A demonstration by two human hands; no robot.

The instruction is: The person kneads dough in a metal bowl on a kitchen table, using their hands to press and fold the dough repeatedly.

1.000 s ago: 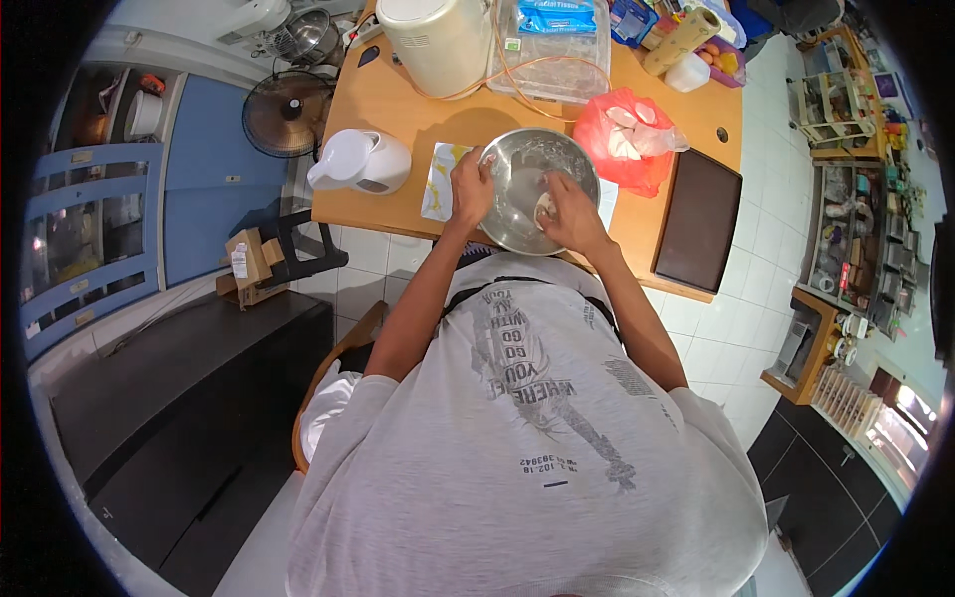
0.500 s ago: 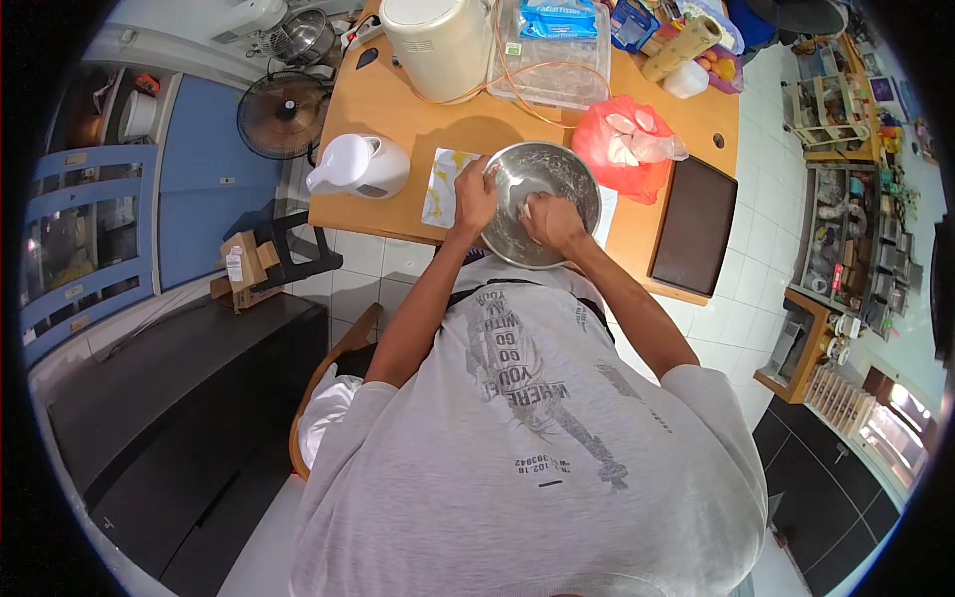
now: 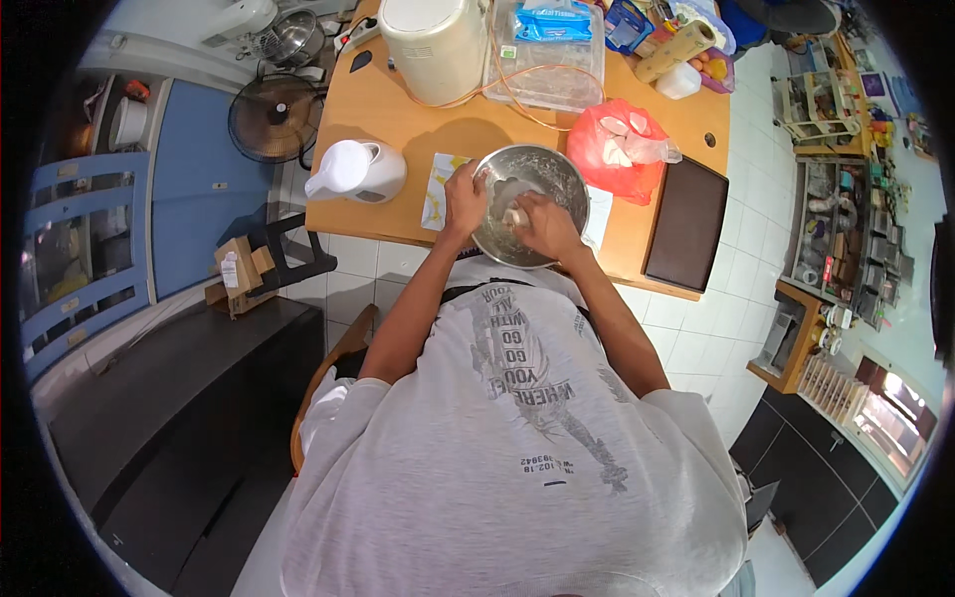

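A steel bowl [image 3: 560, 179] with pale residue on its inside sits at the table's near edge, close to my body. My left hand [image 3: 464, 204] is closed on the bowl's left rim. Inside the bowl, my right hand [image 3: 538, 223] has its fingers curled on a small pale lump [image 3: 515, 217], which looks like dough and is partly hidden by the fingers. Under and beside the bowl show a white paper with yellow pattern [image 3: 436, 193] and a white sheet [image 3: 595, 227]. A red plastic bag [image 3: 597, 139] with pale contents lies at the bowl's upper right.
The wooden table [image 3: 378, 99] holds a white kettle [image 3: 382, 184], cream appliance [image 3: 430, 50], clear plastic box [image 3: 543, 75], dark tray [image 3: 686, 224], orange cord and several packages and eggs. A fan [image 3: 274, 124], cardboard boxes [image 3: 239, 274] and wooden chair [image 3: 313, 408] stand leftward.
The bowl has shifted a little downward and my right hand has moved left and down inside it, then slightly up again. My left hand stays on the rim.
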